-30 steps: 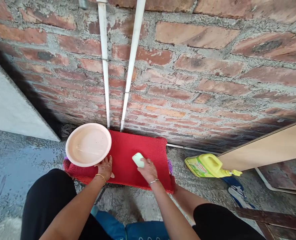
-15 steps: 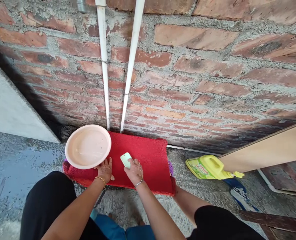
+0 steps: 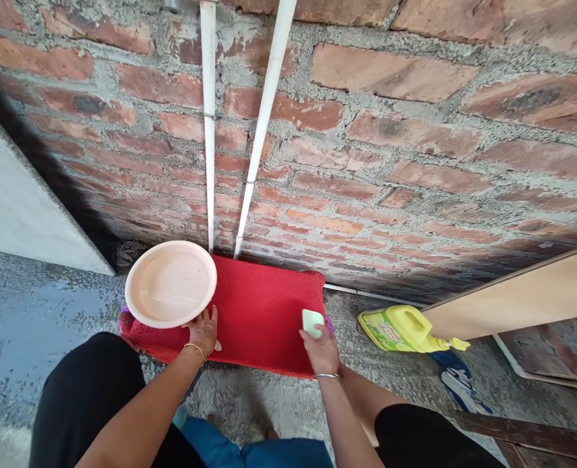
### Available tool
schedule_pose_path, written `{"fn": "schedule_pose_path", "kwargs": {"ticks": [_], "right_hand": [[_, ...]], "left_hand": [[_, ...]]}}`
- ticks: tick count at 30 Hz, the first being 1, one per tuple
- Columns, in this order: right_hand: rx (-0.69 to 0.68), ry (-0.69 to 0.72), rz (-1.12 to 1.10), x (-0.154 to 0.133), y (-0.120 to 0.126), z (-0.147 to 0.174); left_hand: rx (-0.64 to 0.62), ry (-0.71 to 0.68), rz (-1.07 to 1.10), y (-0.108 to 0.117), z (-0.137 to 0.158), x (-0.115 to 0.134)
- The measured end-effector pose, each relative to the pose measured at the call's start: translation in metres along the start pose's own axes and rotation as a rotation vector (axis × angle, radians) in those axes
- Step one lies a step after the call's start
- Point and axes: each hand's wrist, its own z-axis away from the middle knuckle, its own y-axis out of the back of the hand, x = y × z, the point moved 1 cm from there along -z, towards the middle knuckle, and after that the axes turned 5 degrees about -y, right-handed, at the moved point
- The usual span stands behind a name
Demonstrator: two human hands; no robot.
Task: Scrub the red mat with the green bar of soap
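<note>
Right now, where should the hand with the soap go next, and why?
Probably back leftward across the red mat: the right hand holds the pale green soap at the mat's right edge, while the left hand presses its left part beside the pink basin.

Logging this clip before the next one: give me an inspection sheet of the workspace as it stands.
Surface: rough concrete floor, wet on the left.
Job's things: red mat flat against the brick wall; pale green soap bar near its right edge.
Clutter: pink bowl on the mat's left end; yellow jug lying on its side; wooden board.
Hands: left hand pressing the mat; right hand holding the soap bar.
Cables: nothing seen; two white pipes on the wall.
Surroundings: grey slab at left.
</note>
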Motion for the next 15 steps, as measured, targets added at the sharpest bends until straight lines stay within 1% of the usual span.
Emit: {"fn": "schedule_pose_path", "kwargs": {"ticks": [2, 3, 5, 6, 7, 8, 9, 10, 11, 12, 15], "right_hand": [[-0.026, -0.054, -0.080, -0.040, -0.005, 0.001], [-0.042, -0.051, -0.124, -0.064, -0.007, 0.002], [-0.073, 0.034, -0.169, -0.109, -0.011, 0.002], [-0.086, 0.085, -0.168, -0.126, -0.012, 0.001], [-0.096, 0.123, -0.155, -0.138, -0.014, -0.001], [-0.100, 0.149, -0.137, -0.144, -0.015, -0.003], [-0.097, 0.160, -0.122, -0.142, -0.015, -0.007], [-0.086, 0.152, -0.115, -0.133, -0.016, -0.011], [-0.067, 0.123, -0.116, -0.117, -0.016, -0.015], [-0.045, 0.076, -0.125, -0.096, -0.015, -0.019], [0.001, -0.064, -0.152, -0.018, -0.013, -0.027]], "left_hand": [[-0.001, 0.003, -0.003, -0.001, -0.001, 0.000], [-0.003, 0.006, -0.006, -0.002, -0.001, 0.000], [-0.002, 0.010, -0.015, -0.003, -0.002, -0.001], [0.000, 0.010, -0.020, -0.003, -0.003, -0.001], [0.001, 0.009, -0.024, -0.003, -0.003, 0.000], [-0.001, 0.009, -0.027, -0.004, -0.003, 0.000], [-0.002, 0.008, -0.029, -0.004, -0.003, 0.000], [-0.001, 0.008, -0.030, -0.004, -0.003, 0.000], [0.000, 0.007, -0.030, -0.003, -0.003, 0.000], [0.003, 0.006, -0.029, -0.003, -0.003, 0.001], [0.010, 0.005, -0.026, -0.001, -0.001, 0.002]]}}
